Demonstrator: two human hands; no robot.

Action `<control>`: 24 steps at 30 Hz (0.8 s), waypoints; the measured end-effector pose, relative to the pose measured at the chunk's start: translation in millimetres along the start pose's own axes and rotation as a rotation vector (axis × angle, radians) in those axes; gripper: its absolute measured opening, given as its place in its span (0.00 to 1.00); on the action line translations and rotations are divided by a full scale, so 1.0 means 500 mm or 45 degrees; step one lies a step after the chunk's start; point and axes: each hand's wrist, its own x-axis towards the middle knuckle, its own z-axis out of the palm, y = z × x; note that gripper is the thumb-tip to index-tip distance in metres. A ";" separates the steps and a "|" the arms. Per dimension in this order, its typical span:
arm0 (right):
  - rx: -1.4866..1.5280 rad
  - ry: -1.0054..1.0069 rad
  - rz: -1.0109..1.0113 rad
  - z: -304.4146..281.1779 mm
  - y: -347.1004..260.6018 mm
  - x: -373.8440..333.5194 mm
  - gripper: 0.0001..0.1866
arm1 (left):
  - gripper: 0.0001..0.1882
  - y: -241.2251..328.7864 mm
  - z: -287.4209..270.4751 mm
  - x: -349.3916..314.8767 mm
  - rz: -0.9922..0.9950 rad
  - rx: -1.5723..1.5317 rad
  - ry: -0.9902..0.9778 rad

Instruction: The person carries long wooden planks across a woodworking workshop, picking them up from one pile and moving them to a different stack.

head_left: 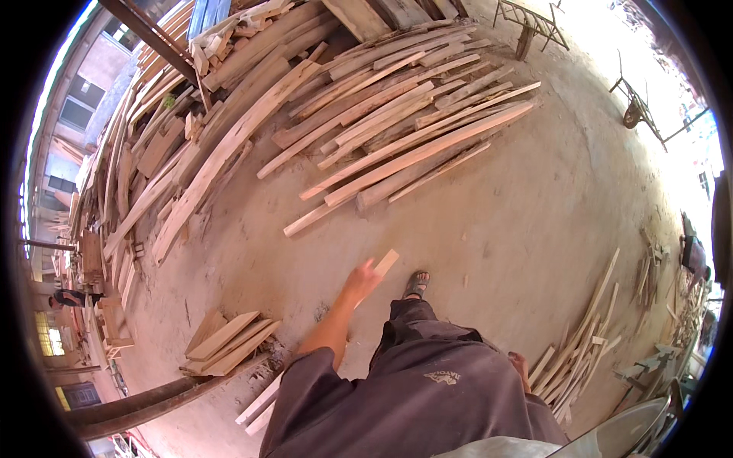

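My left hand (pixel 362 281) is closed around a pale wooden plank (pixel 388 262) whose front end sticks out past my fingers. The plank runs back under my left forearm, where my arm and shirt hide much of it. Pale board ends (pixel 258 406) show beside my left side; whether they belong to the held plank I cannot tell. My right hand (pixel 520 368) hangs low by my right hip, partly covered by my dark shirt. Its fingers are too hidden to read. One sandalled foot (pixel 417 283) is forward on the dusty floor.
Long sawn boards (pixel 427 156) lie in rows ahead, with a higher timber heap (pixel 221 160) at the left. Short boards (pixel 229 345) rest near a rusty beam (pixel 153 404). Thin strips (pixel 580 355) lie at right. Metal frames (pixel 637 107) stand far right. Another person (pixel 70 298) is far left.
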 end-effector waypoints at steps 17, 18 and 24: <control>0.066 0.183 0.166 -0.171 -0.062 0.101 0.23 | 0.41 0.944 -0.006 -0.104 1.204 -0.949 -1.903; 0.091 0.258 0.139 -0.182 -0.033 0.107 0.23 | 0.40 0.961 0.006 -0.104 1.145 -0.897 -1.941; 0.313 0.163 0.304 -0.260 0.080 0.087 0.23 | 0.41 1.028 0.118 -0.121 1.100 -1.180 -1.997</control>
